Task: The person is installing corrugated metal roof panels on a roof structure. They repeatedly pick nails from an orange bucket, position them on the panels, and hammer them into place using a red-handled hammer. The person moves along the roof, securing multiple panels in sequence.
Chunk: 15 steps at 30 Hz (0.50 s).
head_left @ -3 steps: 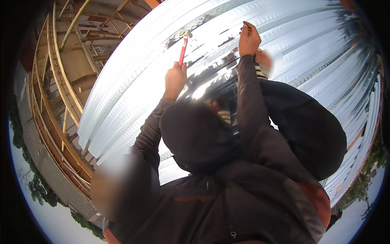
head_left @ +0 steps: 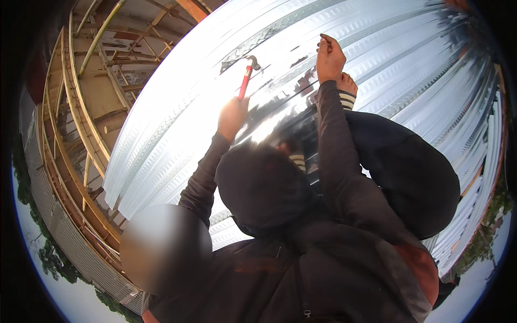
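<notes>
My left hand [head_left: 233, 118] is wrapped round the red handle of a claw hammer [head_left: 245, 79]. The hammer's metal head is raised over a shiny ribbed metal roofing sheet [head_left: 161, 116]. Farther right, my right hand [head_left: 330, 60] is closed, its thumb and fingertips pinched together above the same sheet. Whatever may sit in that pinch is too small to make out. A bare foot [head_left: 347, 83] below a striped cuff rests on the metal just behind my right hand.
At the left, past the sheet's edge, wooden beams [head_left: 81, 113] and bamboo poles [head_left: 99, 35] frame an open structure. A grey corrugated roof [head_left: 54, 207] curves along the lower left. My bent knee [head_left: 409, 172] is at the right.
The hammer in my left hand has come slightly nearer to me and its head has turned. My right hand has shifted a little nearer too, its fingers still pinched.
</notes>
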Available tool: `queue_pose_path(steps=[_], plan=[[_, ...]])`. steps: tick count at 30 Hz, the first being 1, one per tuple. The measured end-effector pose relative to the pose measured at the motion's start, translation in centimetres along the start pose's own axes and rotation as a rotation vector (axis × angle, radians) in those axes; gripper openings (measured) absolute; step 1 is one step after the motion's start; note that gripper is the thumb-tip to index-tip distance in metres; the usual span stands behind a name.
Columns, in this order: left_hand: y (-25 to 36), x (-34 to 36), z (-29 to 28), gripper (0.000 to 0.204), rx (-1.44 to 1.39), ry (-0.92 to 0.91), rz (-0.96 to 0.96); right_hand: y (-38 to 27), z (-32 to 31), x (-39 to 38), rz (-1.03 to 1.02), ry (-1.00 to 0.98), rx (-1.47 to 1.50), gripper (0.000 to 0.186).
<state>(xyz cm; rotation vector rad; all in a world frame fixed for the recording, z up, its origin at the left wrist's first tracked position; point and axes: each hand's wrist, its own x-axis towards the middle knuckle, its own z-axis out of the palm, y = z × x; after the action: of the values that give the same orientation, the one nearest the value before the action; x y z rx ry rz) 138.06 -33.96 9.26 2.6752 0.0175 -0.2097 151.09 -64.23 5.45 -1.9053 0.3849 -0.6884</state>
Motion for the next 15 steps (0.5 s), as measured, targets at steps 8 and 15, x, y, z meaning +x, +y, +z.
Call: queue_pose_path(steps=[8, 15], plan=[[8.9, 5.2, -10.4, 0.033, -1.037, 0.601, 0.404, -2.9, -3.2, -1.3, 0.188, -0.034, 0.098, 0.021], [1.1, 0.7, -2.9, 0.026, -0.046, 0.123, 0.008, -8.0, -5.8, 1.5, 0.077, -0.018, 0.126, 0.021]])
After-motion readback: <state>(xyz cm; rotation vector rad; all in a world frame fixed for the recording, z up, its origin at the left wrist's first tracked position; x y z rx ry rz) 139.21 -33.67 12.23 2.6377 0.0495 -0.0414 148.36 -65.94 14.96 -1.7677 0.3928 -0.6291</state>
